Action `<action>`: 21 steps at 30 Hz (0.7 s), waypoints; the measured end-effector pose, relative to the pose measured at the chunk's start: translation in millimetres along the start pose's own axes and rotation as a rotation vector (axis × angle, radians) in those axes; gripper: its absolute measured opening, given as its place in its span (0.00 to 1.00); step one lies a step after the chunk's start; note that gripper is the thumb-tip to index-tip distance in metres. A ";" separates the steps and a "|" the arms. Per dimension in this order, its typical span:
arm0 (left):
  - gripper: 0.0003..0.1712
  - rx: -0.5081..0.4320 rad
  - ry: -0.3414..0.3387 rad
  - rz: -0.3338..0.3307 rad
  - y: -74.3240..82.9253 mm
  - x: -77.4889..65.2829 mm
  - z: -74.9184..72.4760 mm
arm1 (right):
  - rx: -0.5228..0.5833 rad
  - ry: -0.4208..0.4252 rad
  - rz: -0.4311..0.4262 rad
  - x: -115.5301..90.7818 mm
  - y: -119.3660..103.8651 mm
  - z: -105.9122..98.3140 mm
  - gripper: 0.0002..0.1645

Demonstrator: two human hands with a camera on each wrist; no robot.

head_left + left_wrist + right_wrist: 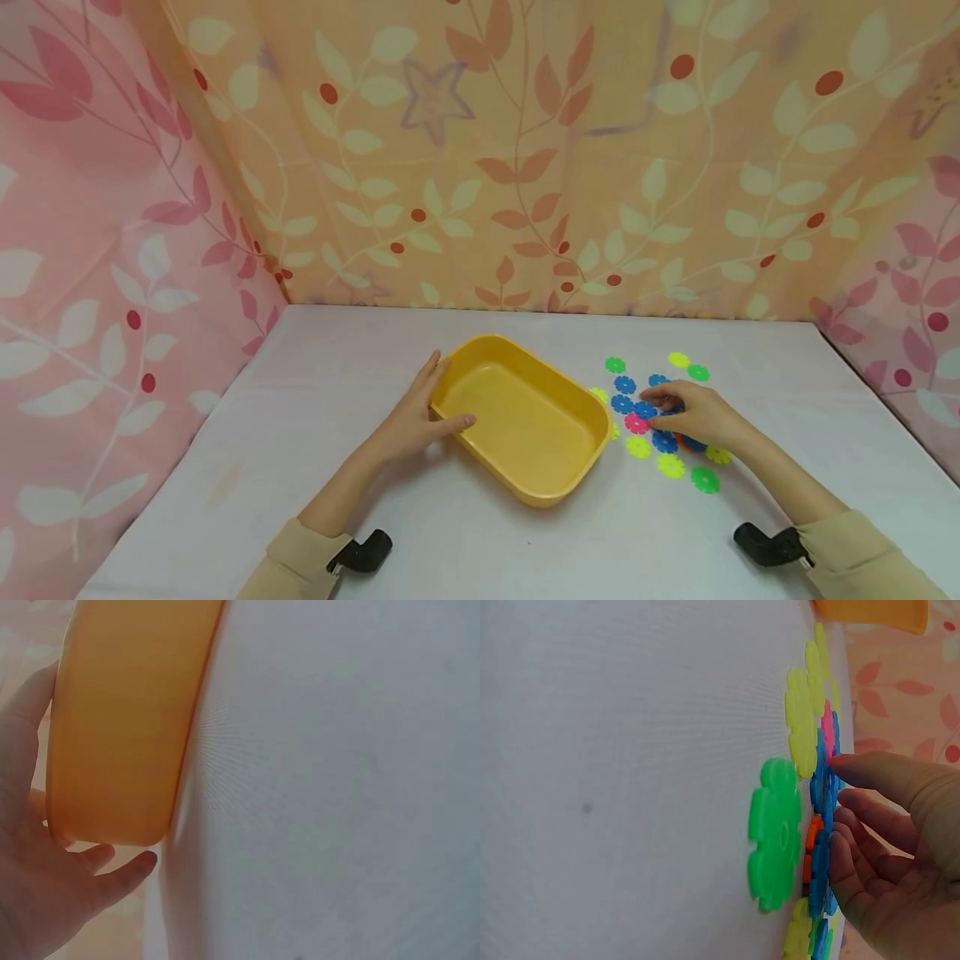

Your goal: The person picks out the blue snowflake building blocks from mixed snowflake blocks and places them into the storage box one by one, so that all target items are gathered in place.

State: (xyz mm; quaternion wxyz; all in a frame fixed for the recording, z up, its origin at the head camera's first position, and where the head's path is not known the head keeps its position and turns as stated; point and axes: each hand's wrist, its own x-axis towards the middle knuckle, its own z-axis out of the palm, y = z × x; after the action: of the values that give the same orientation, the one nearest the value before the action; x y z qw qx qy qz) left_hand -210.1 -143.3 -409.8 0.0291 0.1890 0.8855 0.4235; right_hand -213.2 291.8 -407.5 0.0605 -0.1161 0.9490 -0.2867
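Observation:
A yellow plastic basin (pixel 525 417) stands at an angle on the white table. My left hand (pixel 420 417) holds its left corner, thumb over the rim and fingers along the outer wall. In the left wrist view, the hand (pixel 52 877) is at the end of the basin (pixel 124 727). My right hand (pixel 697 412) hovers low over a scatter of flower-shaped plastic discs, fingers bent and thumb apart from the index finger. Its fingertips touch or nearly touch blue discs (pixel 821 870). Near the thumb lies a pink disc (pixel 636 423). Discs under the palm are partly hidden.
Around the right hand lie yellow discs (pixel 671 466), green discs (pixel 705 479) and several blue ones, with a bit of orange showing. The white table (pixel 360 358) is bordered by patterned curtains (pixel 517 158) at the back and sides. A black wrist-worn device (pixel 768 546) is at each sleeve.

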 end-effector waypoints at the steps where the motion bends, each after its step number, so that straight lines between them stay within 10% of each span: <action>1: 0.60 0.005 -0.008 0.001 -0.1 0.1 0.1 | 0.003 -0.005 0.007 0.3 -0.1 0.2 0.27; 21: 0.57 -0.020 -0.052 0.014 -2.9 2.4 0.8 | -0.029 0.009 -0.032 5.2 1.0 2.6 0.23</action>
State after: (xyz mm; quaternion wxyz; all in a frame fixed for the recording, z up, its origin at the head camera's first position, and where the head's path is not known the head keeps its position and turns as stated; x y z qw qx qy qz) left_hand -213.1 -143.5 -412.3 0.0512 0.2059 0.8787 0.4276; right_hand -217.9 289.9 -410.4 0.0500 -0.1309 0.9514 -0.2741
